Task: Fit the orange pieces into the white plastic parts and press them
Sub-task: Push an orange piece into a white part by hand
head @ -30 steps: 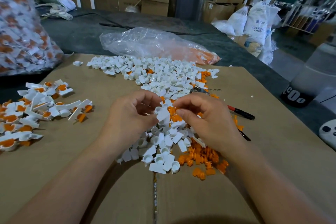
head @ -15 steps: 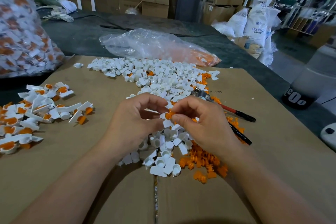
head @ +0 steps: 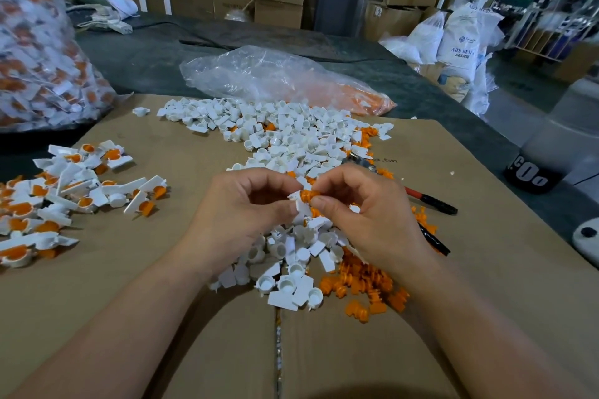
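Observation:
My left hand [head: 241,214] pinches a small white plastic part [head: 299,202] above the middle of the cardboard. My right hand [head: 366,214] pinches an orange piece [head: 307,196] that sits against the top of that white part. Under both hands lies a long heap of loose white parts [head: 285,142]. Loose orange pieces [head: 363,285] lie in a small pile below my right wrist. A pile of fitted white-and-orange parts [head: 64,191] lies at the left.
The work surface is a flattened cardboard box [head: 129,301] on a dark table. A clear bag with orange pieces [head: 278,81] lies behind the heap. A big bag of finished parts [head: 35,58] stands far left. Red-handled pliers [head: 428,201] lie right of my right hand.
Both hands have lifted slightly off the heap. The orange piece has come onto the white part between my fingertips.

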